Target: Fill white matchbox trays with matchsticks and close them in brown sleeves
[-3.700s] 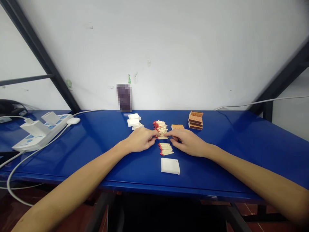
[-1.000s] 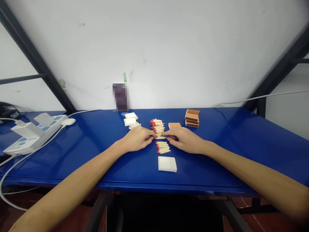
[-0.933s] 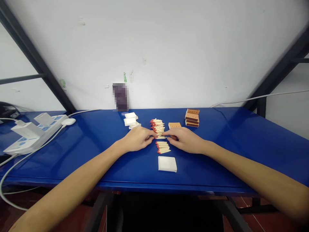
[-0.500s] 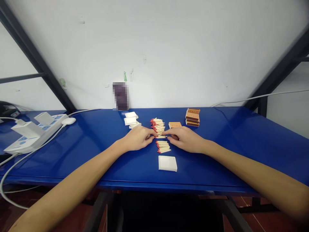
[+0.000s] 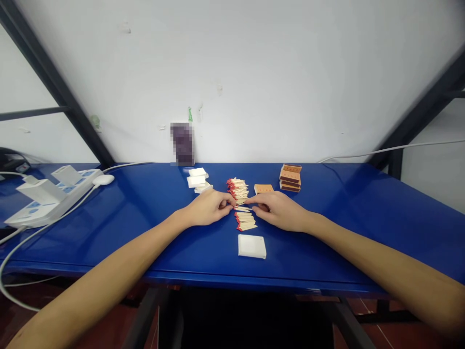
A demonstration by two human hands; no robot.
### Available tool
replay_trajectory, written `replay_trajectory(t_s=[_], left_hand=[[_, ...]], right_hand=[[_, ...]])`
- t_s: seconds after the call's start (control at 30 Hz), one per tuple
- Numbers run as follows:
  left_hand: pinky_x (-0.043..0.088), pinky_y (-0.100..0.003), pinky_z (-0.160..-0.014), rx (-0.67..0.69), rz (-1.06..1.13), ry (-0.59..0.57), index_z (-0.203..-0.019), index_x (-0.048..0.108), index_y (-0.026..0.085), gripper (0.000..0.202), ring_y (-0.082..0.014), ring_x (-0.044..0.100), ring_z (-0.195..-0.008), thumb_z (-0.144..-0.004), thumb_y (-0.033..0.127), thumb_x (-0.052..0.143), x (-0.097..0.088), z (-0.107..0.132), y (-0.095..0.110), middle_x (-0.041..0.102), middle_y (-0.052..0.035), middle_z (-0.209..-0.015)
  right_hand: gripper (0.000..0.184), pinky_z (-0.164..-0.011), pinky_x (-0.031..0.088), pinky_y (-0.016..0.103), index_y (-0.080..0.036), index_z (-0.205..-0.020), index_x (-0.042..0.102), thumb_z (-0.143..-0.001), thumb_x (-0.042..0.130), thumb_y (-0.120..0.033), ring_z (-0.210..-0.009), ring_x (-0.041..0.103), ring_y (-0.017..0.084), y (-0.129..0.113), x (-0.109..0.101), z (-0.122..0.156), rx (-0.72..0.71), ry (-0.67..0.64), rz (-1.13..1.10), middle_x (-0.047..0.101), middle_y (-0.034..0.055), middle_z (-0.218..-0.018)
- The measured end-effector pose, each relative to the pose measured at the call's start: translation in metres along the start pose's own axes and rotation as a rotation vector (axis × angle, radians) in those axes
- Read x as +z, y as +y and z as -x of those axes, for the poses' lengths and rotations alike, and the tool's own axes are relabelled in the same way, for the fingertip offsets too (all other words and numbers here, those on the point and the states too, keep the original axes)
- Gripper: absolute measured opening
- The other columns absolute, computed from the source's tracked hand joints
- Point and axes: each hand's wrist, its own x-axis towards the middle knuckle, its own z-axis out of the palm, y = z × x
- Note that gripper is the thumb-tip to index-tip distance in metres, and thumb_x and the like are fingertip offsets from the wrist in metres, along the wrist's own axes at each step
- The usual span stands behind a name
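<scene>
A pile of red-headed matches (image 5: pixel 238 188) lies on the blue table. Nearer to me is a smaller, neat row of matches (image 5: pixel 246 221). Between them rest a few loose matches (image 5: pixel 242 209), with my hands at either end. My left hand (image 5: pixel 209 208) is curled, thumb and index fingertip close together beside the match heads; whether it pinches one is hidden. From the other side, my right hand (image 5: pixel 279 209) points its index finger at the pile's lower edge. Its thumb is apart, by the bare match ends. Below the row sits a white matchbox tray (image 5: pixel 252 246).
Several white trays (image 5: pixel 197 181) are stacked at back left. Orange-brown matchbox sleeves (image 5: pixel 290 176) stand stacked at back right, and one more sleeve (image 5: pixel 263 188) lies behind my right hand. A white power strip (image 5: pixel 54 198) with chargers and cables occupies the left side.
The few loose matches between my hands have come slightly toward me and apart from the pile. My hands have hardly moved.
</scene>
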Motion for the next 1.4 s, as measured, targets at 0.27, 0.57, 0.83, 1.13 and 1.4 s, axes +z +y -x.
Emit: replay_trajectory(t_s=[0.27,0.57,0.83,1.13,1.4], left_hand=[[0.033,-0.022,-0.056,0.001,-0.012,0.002,-0.099,0.069,0.017,0.019,-0.009,0.044,-0.049,-0.088,0.019,0.054,-0.0011,0.0006,0.0025,0.051,0.0064,-0.055],[0.032,-0.022,-0.056,0.023,-0.045,0.004,-0.095,0.068,0.018,0.016,-0.0087,0.044,-0.049,-0.086,0.018,0.055,-0.0017,0.001,0.0031,0.051,0.0068,-0.054],[0.033,-0.022,-0.057,0.016,-0.02,0.006,-0.09,0.068,0.018,0.013,-0.0085,0.044,-0.049,-0.086,0.019,0.056,-0.0019,0.0012,0.004,0.05,0.0069,-0.054],[0.034,-0.022,-0.055,0.027,-0.001,-0.015,-0.095,0.068,0.018,0.017,-0.0089,0.044,-0.048,-0.087,0.02,0.053,-0.0016,0.0013,0.0029,0.05,0.0064,-0.054],[0.033,-0.022,-0.056,0.03,-0.025,-0.013,-0.096,0.068,0.018,0.017,-0.0092,0.044,-0.049,-0.086,0.019,0.054,-0.0011,0.0005,0.0035,0.049,0.0066,-0.054]], right_hand=[[0.034,-0.059,0.037,0.025,-0.021,-0.116,0.071,-0.089,0.05,-0.018,-0.059,0.055,0.012,0.0012,0.0013,0.0001,0.005,0.017,-0.027,0.07,0.0012,-0.076],[0.032,-0.057,0.036,0.024,-0.019,-0.112,0.071,-0.087,0.051,-0.017,-0.056,0.053,0.012,-0.0006,0.0004,-0.0001,0.047,0.009,-0.026,0.064,-0.0009,-0.066],[0.028,-0.059,0.037,0.024,-0.02,-0.108,0.072,-0.088,0.052,-0.019,-0.059,0.054,0.013,0.004,0.0027,0.0001,0.006,0.021,-0.035,0.066,-0.0002,-0.071],[0.031,-0.056,0.036,0.024,-0.019,-0.109,0.071,-0.086,0.051,-0.016,-0.055,0.051,0.012,0.0055,0.0042,-0.0009,0.022,0.047,-0.051,0.06,-0.0021,-0.064],[0.022,-0.055,0.035,0.024,-0.017,-0.095,0.072,-0.084,0.052,-0.017,-0.052,0.048,0.011,0.004,0.0051,-0.0026,0.02,0.088,-0.027,0.058,-0.0016,-0.061]])
